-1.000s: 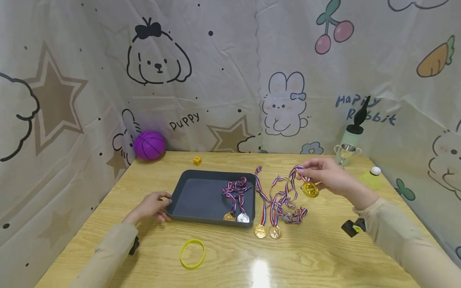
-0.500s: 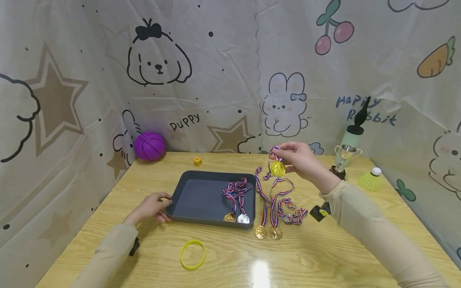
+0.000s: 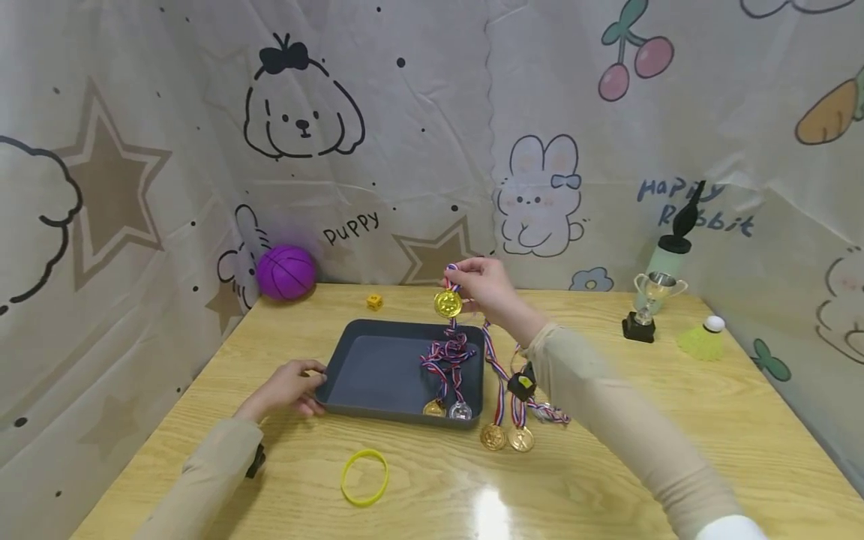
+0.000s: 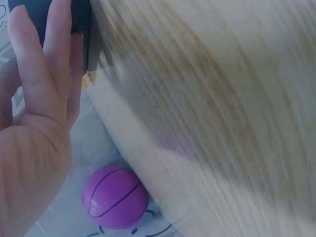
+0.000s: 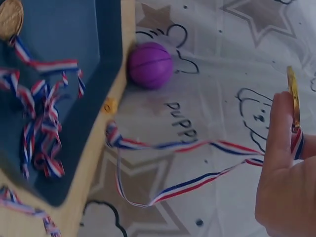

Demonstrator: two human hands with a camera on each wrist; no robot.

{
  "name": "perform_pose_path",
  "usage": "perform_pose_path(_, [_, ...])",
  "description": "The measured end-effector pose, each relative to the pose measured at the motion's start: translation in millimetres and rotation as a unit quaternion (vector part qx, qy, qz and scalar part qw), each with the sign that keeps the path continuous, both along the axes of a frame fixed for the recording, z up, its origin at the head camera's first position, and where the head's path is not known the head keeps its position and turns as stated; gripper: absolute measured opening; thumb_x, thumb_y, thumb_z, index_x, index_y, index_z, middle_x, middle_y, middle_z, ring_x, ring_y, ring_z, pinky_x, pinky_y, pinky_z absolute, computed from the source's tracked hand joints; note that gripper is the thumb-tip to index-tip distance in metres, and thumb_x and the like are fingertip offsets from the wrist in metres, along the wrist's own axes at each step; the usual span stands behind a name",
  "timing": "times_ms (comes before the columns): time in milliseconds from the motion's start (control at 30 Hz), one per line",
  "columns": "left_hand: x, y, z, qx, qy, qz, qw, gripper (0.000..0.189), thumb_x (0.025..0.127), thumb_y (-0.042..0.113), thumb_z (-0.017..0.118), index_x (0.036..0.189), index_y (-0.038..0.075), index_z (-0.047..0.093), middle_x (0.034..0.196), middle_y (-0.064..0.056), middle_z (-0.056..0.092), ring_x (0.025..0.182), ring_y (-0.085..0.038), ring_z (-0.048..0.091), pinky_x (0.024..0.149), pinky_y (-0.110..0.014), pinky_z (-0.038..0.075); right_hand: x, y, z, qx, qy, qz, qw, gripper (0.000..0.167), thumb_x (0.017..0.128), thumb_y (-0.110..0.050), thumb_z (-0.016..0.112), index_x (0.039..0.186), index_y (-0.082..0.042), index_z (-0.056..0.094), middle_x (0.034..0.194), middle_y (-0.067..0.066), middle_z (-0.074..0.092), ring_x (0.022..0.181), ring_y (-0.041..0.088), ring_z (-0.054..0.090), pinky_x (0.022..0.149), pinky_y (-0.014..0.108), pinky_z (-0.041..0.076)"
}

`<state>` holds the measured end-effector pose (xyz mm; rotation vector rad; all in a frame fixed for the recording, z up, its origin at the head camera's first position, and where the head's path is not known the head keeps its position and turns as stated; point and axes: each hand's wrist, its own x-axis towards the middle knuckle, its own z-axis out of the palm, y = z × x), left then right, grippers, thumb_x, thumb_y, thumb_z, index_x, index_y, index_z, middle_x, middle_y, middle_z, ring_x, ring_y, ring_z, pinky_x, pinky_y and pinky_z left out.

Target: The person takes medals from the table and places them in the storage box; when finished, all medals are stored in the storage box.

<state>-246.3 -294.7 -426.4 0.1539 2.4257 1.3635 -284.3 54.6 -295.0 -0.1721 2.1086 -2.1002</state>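
My right hand (image 3: 487, 289) pinches the striped ribbon of a gold medal (image 3: 448, 304) above the back right rim of a dark grey tray (image 3: 378, 360). The ribbon (image 5: 187, 145) hangs in a loop in the right wrist view. In the tray lie a gold medal (image 3: 434, 409), a silver medal (image 3: 461, 410) and bunched red, white and blue ribbons (image 3: 448, 352). My left hand (image 3: 290, 386) touches the tray's left side. Its fingers (image 4: 58, 44) look fairly straight in the left wrist view. Two more gold medals, one (image 3: 493, 436) beside the other (image 3: 521, 438), lie right of the tray.
A yellow ring (image 3: 364, 478) lies in front of the tray. Behind are a purple ball (image 3: 286, 273) and a yellow die (image 3: 374, 301). At the right stand a trophy cup (image 3: 648, 307), a pale green bottle (image 3: 667, 259) and a shuttlecock (image 3: 705, 339). My right forearm partly covers the ribbons beside the tray.
My right hand has carried the gold medal leftward and up, from above the loose ribbons to the tray's back right rim. The left hand stays at the tray's side.
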Motion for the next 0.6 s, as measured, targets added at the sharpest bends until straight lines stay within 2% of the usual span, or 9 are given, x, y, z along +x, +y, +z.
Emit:
perform_pose_path(200, [2.6, -0.5, 0.2, 0.003, -0.001, -0.002, 1.0, 0.04, 0.1, 0.01, 0.046, 0.131, -0.014, 0.042, 0.077, -0.019, 0.07, 0.063, -0.027, 0.071, 0.052, -0.033, 0.06, -2.6, -37.6, -25.6, -0.015, -0.006, -0.033, 0.9993, 0.019, 0.095, -0.008, 0.058, 0.109, 0.005, 0.059, 0.101, 0.019, 0.069, 0.063, 0.01, 0.065, 0.059, 0.034, 0.061])
perform_pose_path(333, [2.9, -0.1, -0.7, 0.004, -0.003, -0.001, 1.0, 0.04, 0.1, 0.011, 0.046, 0.131, -0.014, 0.042, 0.078, -0.02, 0.07, 0.063, -0.027, 0.071, 0.052, -0.033, 0.06, -0.7, -53.5, -52.0, -0.008, -0.018, -0.048, 0.9987, 0.017, 0.094, -0.008, 0.059, 0.106, 0.004, 0.061, 0.097, 0.018, 0.071, 0.063, 0.011, 0.067, 0.059, 0.036, 0.061])
perform_pose_path(467, [1.8, 0.0, -0.8, 0.005, -0.002, -0.002, 1.0, 0.04, 0.1, 0.011, 0.046, 0.131, -0.014, 0.041, 0.076, -0.021, 0.07, 0.062, -0.027, 0.071, 0.052, -0.033, 0.06, 4.3, -60.8, -79.8, 0.026, -0.023, -0.043, 0.9985, 0.014, 0.094, -0.011, 0.06, 0.101, 0.001, 0.062, 0.09, 0.014, 0.071, 0.064, 0.012, 0.067, 0.053, 0.034, 0.06])
perform_pose_path(600, [0.8, -0.6, -0.7, 0.005, -0.004, 0.001, 1.0, 0.04, 0.1, 0.011, 0.046, 0.132, -0.013, 0.041, 0.075, -0.02, 0.07, 0.061, -0.025, 0.071, 0.052, -0.032, 0.059, 12.2, -64.5, -102.4, 0.064, -0.023, -0.028, 0.9973, 0.013, 0.094, -0.011, 0.059, 0.1, 0.001, 0.062, 0.093, 0.018, 0.071, 0.064, 0.012, 0.067, 0.051, 0.032, 0.059])
